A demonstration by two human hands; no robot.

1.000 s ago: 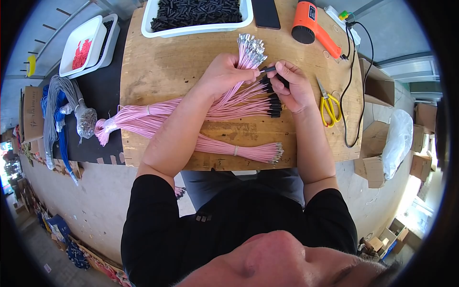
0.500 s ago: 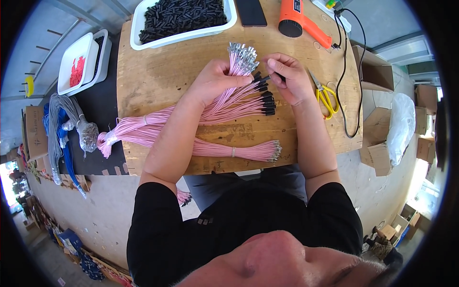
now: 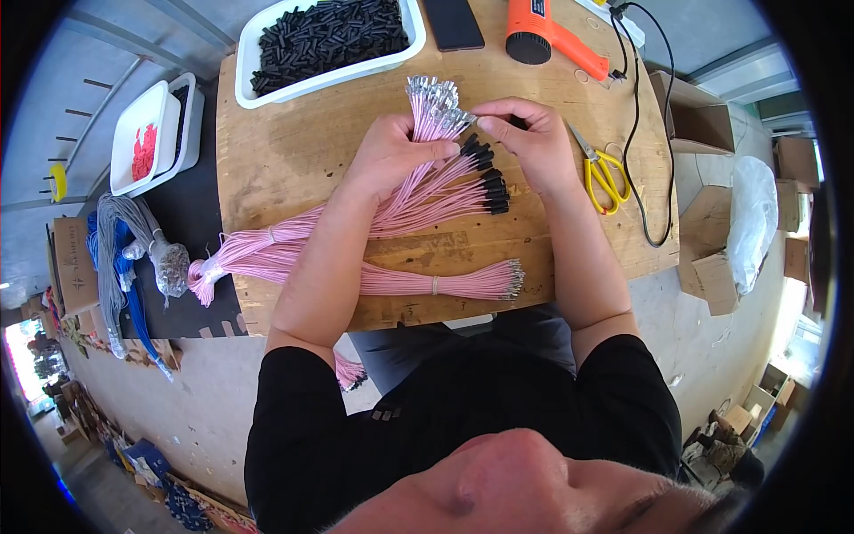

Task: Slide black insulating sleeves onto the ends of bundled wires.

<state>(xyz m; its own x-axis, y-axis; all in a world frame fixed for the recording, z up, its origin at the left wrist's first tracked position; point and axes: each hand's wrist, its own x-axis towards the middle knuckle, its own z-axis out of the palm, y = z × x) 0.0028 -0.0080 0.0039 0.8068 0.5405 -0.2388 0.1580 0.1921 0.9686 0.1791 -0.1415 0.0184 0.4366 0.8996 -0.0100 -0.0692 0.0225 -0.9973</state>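
My left hand (image 3: 396,156) is closed round a bundle of pink wires whose bare metal terminals (image 3: 434,100) fan out above the thumb. With thumb and forefinger, my right hand (image 3: 534,147) pinches one wire's metal terminal (image 3: 469,118) at the right side of that bundle. Its other fingers are curled, and whatever lies inside them is hidden. Just below, more pink wires carry black sleeves (image 3: 494,191) on their ends. A second tied pink wire bundle (image 3: 400,282) with bare terminals lies nearer my body, partly under my left forearm.
A white tray of black sleeves (image 3: 245,76) stands at the far left, beside a dark phone (image 3: 454,24). An orange heat gun (image 3: 531,40) and yellow-handled scissors (image 3: 608,182) lie to the right, near a black cable (image 3: 633,133). Grey wires (image 3: 129,214) hang at the left.
My right hand has moved slightly left and up, from beside the bundle onto a terminal. The black sleeve seen in its fingers no longer shows. The view has shifted a little.
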